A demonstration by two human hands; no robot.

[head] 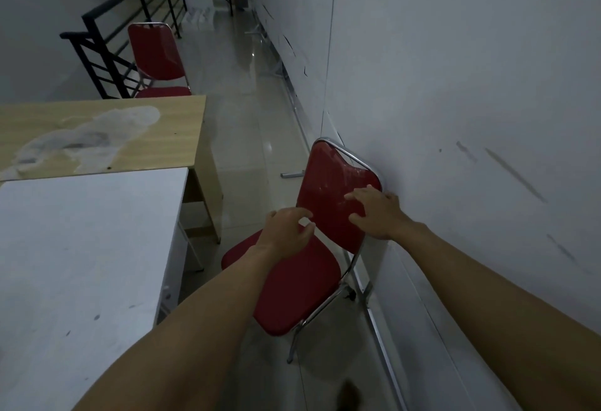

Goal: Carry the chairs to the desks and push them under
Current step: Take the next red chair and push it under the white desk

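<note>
- The near chair (302, 280) is backed right up against the wall (455, 85), across the aisle from the white counter (81, 248).
- The right hand (374, 212) lies spread on the backrest (328, 189). The left hand (286, 232) is half-curled at its other edge, gripping nothing yet.
- I'd grab the chrome tube frame (348, 150) on both sides, since that scuffed red vinyl looks slick.
- Lift it rather than drag it: thin legs, glossy tile floor (253, 102).

We have one head-worn view, aimed forward-down, close on red padded chrome-framed chair (309, 290) at 1 o'clock.
</note>
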